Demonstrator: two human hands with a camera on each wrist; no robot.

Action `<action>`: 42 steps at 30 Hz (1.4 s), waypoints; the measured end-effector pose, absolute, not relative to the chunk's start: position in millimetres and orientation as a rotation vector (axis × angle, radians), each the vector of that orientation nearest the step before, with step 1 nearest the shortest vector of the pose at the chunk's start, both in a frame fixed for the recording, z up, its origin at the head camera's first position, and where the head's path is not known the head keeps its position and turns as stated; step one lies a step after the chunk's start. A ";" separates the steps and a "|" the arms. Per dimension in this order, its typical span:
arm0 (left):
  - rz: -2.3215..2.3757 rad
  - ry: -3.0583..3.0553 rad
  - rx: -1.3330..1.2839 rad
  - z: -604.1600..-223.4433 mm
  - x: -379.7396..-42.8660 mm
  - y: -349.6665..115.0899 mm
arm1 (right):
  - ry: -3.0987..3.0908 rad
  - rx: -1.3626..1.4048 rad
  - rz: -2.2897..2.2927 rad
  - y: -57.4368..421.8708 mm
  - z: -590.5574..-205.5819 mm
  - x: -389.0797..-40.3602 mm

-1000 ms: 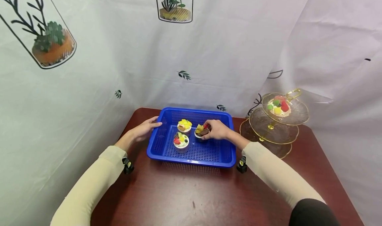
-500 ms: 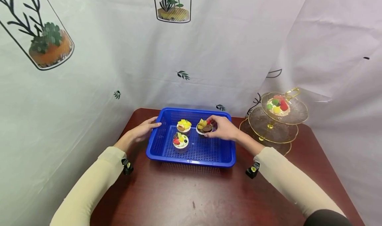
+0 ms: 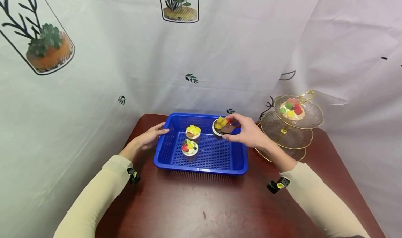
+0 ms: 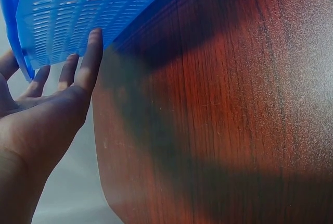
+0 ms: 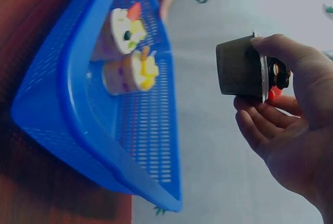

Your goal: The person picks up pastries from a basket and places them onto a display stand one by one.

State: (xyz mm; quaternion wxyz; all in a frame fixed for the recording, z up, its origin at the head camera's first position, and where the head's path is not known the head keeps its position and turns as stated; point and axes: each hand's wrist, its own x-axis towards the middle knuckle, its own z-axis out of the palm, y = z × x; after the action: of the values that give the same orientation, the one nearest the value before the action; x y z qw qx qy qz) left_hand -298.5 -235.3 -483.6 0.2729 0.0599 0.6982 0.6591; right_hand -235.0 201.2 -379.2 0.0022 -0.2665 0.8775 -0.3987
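A chocolate dessert cup [image 3: 221, 127] topped with yellow fruit pieces and a red one is held by my right hand [image 3: 249, 131], thumb and fingers around its rim. In the right wrist view the dark cup [image 5: 239, 67] hangs above the blue basket [image 5: 78, 99], apart from it. My left hand [image 3: 149, 136] holds the basket's left side, thumb over the rim and fingers [image 4: 92, 60] along the outer wall. Inside the basket stand two dessert cups, one with mango-like yellow cubes [image 3: 193, 132] and one with cream, strawberry and other fruit [image 3: 190, 150].
A three-tier glass stand [image 3: 287, 129] with gold edges is at the right, beyond my right forearm. On its top plate lies a fruit tart [image 3: 292, 109]. The reddish-brown table [image 3: 188, 206] meets a patterned white curtain [image 3: 232, 56] behind.
My right hand has lifted the chocolate dessert cup from the basket and moved it right and up. The left hand stays on the basket's edge.
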 end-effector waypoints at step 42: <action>1.765 1.867 0.149 -484.6 -301.5 -237.7 | 2.834 -0.535 -2.234 387.3 -298.7 -171.7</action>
State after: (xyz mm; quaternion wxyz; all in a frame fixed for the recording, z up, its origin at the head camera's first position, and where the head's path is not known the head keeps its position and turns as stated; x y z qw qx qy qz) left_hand -301.5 -237.7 -484.6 0.2800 0.0556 0.6964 0.6584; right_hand -171.7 387.3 -298.7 -0.2503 -0.1419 0.7521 -0.5929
